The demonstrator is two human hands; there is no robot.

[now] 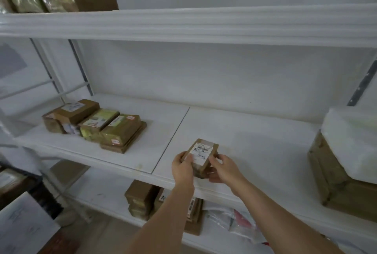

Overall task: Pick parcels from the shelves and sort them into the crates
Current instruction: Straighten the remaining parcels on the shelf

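- A small brown parcel with a white barcode label on top is held over the front part of the middle shelf, at about 5 o'clock in the head view.
- It is gripped from both sides: the left hand is closed on its left edge with the thumb laid on the label; the right hand is curled round its right edge and underside.
- Whether the parcel's base touches the shelf cannot be told; it appears lifted and tilted toward the camera.
- A cluster of taped brown parcels is seen at 9 o'clock on the same shelf, well apart from the held one.
- A large box under white wrap is seen at 3 o'clock; more boxes are stacked on the lower shelf at 6 o'clock.
- The dark rim of what may be a crate is seen at 8 o'clock.
- Judged step: the label is being read before sorting.
- Risk: a misread of the small, blurred label, leading to the wrong crate.
- Risk: slip of the parcel from the grip at its edges during the turn toward the crates, as glossy tape is seen on the cardboard.
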